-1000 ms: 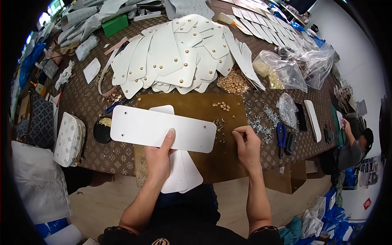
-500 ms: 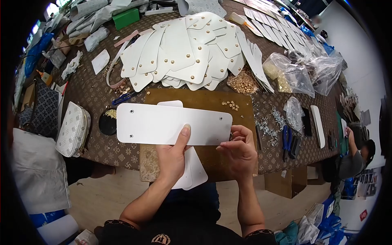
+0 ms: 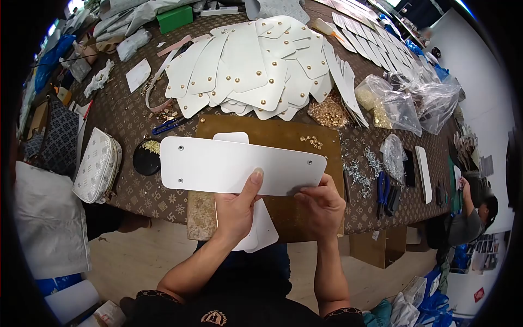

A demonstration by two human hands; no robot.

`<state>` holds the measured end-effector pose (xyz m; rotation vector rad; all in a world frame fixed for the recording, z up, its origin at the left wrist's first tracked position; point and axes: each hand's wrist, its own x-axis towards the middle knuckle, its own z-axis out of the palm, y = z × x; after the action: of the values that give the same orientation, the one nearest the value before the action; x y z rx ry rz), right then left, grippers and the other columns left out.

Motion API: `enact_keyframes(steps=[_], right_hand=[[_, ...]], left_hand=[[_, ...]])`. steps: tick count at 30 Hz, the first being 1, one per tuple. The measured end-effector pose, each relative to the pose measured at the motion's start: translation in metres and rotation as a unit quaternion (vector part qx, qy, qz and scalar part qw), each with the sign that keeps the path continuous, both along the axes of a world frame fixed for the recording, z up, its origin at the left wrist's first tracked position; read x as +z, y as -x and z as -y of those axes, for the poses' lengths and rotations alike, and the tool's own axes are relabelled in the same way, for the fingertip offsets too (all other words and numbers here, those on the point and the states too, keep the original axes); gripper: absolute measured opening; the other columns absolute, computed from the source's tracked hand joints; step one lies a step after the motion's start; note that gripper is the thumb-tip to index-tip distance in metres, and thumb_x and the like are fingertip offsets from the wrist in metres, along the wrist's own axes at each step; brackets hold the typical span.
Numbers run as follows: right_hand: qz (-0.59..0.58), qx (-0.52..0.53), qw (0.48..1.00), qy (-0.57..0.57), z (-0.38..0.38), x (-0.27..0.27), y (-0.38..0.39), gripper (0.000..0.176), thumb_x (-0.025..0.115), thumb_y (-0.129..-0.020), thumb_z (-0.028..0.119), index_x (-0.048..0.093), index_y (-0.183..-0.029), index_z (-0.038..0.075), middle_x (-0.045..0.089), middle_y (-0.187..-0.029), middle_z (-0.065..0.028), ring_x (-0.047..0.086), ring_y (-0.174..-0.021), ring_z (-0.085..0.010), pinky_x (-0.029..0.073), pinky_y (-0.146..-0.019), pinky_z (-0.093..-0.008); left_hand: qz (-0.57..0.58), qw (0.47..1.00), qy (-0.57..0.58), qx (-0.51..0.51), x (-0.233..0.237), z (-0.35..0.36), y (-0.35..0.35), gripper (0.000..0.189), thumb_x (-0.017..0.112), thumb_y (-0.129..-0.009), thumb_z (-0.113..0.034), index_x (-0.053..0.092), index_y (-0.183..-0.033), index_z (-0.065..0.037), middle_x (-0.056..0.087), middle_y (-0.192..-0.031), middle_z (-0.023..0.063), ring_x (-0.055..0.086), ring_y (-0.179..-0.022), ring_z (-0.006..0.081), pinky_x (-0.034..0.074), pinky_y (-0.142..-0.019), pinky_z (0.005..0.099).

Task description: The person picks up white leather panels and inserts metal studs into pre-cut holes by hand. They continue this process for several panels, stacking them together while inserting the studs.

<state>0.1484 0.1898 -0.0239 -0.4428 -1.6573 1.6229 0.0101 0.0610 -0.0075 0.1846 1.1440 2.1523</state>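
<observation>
A white panel [image 3: 218, 163] with rounded corners and small metal studs at three corners is held above the brown board [image 3: 305, 218]. My left hand [image 3: 238, 210] grips its lower edge, thumb on top and fingers hidden underneath. At the panel's lower right corner is my right hand [image 3: 321, 207], its fingers curled together behind and below the edge; anything between them is hidden. More white panels [image 3: 264, 226] lie on the board beneath. Several gold studs [image 3: 311, 141] sit at the board's upper right.
Behind the board lies a heap of white panels with gold studs [image 3: 245, 65]. Bagged gold studs [image 3: 328, 113], silver rivets [image 3: 359, 171], blue-handled pliers [image 3: 383, 188] and plastic bags [image 3: 436, 98] are at right. A black dish [image 3: 146, 162] and white case [image 3: 97, 166] stand left. Another person [image 3: 471, 212] is far right.
The white panel has shifted slightly right and tilted a little with my left hand. My right hand's fingers have closed in at its lower right corner. The view has shifted slightly.
</observation>
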Motion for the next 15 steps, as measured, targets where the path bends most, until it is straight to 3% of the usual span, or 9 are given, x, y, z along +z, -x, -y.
enact_keyframes(steps=[6, 9, 13, 15], right_hand=[[0.023, 0.01, 0.993, 0.111, 0.0, 0.005, -0.004, 0.015, 0.069, -0.087, -0.017, 0.07, -0.095, -0.005, 0.068, -0.104, -0.0098, 0.069, -0.096, -0.0192, 0.058, -0.086, -0.0312], [0.033, 0.002, 0.997, 0.072, -0.002, 0.003, -0.005, 0.016, 0.071, -0.087, -0.016, 0.069, -0.098, -0.004, 0.069, -0.097, -0.0084, 0.069, -0.09, -0.0174, 0.058, -0.082, -0.0296], [0.001, -0.002, 0.995, 0.099, 0.0, 0.008, -0.003, 0.015, 0.068, -0.089, -0.016, 0.069, -0.101, -0.006, 0.069, -0.105, -0.01, 0.068, -0.097, -0.0166, 0.058, -0.086, -0.03], [-0.014, 0.001, 0.991, 0.137, -0.003, 0.003, -0.004, 0.018, 0.064, -0.09, -0.015, 0.069, -0.101, -0.003, 0.069, -0.097, -0.0075, 0.066, -0.084, -0.0154, 0.055, -0.075, -0.0279]], left_hand=[[-0.035, 0.998, -0.036, -0.034, -0.01, 0.002, -0.001, 0.036, 0.064, -0.104, -0.013, 0.053, -0.137, -0.005, 0.066, -0.123, 0.0087, 0.069, -0.109, 0.0195, 0.062, -0.09, 0.0386], [-0.033, 0.999, -0.024, -0.027, -0.011, 0.0, -0.003, 0.036, 0.065, -0.104, -0.014, 0.053, -0.136, -0.007, 0.066, -0.12, 0.0066, 0.069, -0.105, 0.0175, 0.061, -0.087, 0.0357], [-0.051, 0.997, -0.007, -0.054, -0.016, 0.001, 0.0, 0.035, 0.068, -0.102, -0.015, 0.055, -0.134, -0.006, 0.067, -0.116, 0.0062, 0.068, -0.101, 0.0155, 0.06, -0.082, 0.0322], [-0.068, 0.995, 0.0, -0.072, -0.016, -0.002, 0.001, 0.035, 0.069, -0.102, -0.016, 0.056, -0.133, -0.006, 0.067, -0.114, 0.0063, 0.068, -0.099, 0.015, 0.059, -0.081, 0.0315]])
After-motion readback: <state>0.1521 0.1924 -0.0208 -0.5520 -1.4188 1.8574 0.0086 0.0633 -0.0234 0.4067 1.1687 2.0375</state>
